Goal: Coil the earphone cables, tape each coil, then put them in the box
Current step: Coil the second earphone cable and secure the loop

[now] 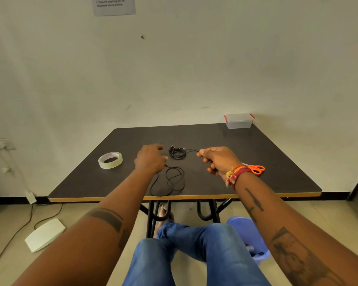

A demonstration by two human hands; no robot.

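Nearest, below the table's front edge, are the person's crossed legs in blue jeans (pixel 194 254), with a purple bucket (pixel 249 238) on the floor to their right and a white flat device (pixel 44 234) with a cord on the floor to the left. On the dark table (pixel 267 162), just behind its yellow front edge, a loose black earphone cable (pixel 170 181) lies in open, untidy loops. Above it the left hand (pixel 150 159) hovers with fingers curled downward — whether its fingertips hold the loose cable's end cannot be told. The right hand (pixel 217 159), wrist wrapped in red and orange threads, pinches between thumb and forefinger a strand that runs left to a second, small coiled earphone cable (pixel 177 152) lying between the two hands. Orange-handled scissors (pixel 256 169) lie just behind the right wrist, partly hidden by it. A roll of tape (pixel 110 159) sits flat to the left, apart from the hands. At the far right corner, against the wall, stands the clear box (pixel 239 120) with red clips — lid on.
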